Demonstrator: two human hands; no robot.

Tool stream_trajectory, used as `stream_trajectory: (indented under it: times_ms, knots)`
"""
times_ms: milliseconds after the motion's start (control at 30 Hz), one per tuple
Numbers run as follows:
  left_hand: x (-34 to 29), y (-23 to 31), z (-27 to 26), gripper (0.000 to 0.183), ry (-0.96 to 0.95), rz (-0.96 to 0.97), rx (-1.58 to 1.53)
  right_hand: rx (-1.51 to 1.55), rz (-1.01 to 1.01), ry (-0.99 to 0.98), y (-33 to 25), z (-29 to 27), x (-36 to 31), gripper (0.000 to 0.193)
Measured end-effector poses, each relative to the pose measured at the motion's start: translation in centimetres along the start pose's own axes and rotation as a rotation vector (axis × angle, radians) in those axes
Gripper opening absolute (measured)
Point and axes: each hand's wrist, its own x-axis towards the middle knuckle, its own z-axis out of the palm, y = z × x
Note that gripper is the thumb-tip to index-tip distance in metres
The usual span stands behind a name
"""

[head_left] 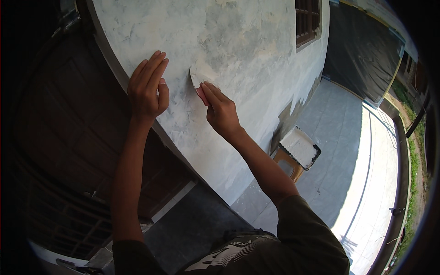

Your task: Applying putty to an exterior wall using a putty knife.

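Observation:
Up close stands a wall [256,50] patched with white and grey coating. My left hand [147,89] rests near its left edge, fingers stretched upward with nothing in them. To the right of it, my right hand [222,110] is closed on a flat pale tool [198,75] with a reddish part [202,95] under the fingers. Its wide whitish end lies against the wall, and a dark shadow runs along its left side. Whether this is a putty scraper or a folded abrasive sheet, I cannot tell.
On the right, a whitish-smeared tray [300,144] with dark edges sits on a brown stool [293,174] over grey tiled floor [327,133]. A barred window [308,20] is set in the wall. Dark sheeting [360,48] hangs beyond, and a dark wooden door [68,101] is left.

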Motion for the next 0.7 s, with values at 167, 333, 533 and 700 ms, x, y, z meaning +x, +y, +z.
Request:
stream_trajectory:
  times_ms: [167,333,533,700]
  knots:
    - [-0.3,-0.3,-0.2,0.043,-0.009,0.009,0.012,0.453,0.655,-0.397,-2.0,-1.7,-8.3,0.034]
    - [-0.1,0.0,-0.2,0.043,-0.013,0.005,0.004,0.430,0.586,0.218,0.9,-1.6,-0.9,0.034]
    - [-0.3,-0.1,-0.2,0.043,0.000,0.003,0.007,-0.138,0.077,0.094,-1.2,6.4,2.4,0.062]
    - [-0.5,-0.4,-0.8,0.042,-0.003,0.004,0.008,0.082,0.091,-0.280,-5.7,3.7,-8.6,0.065]
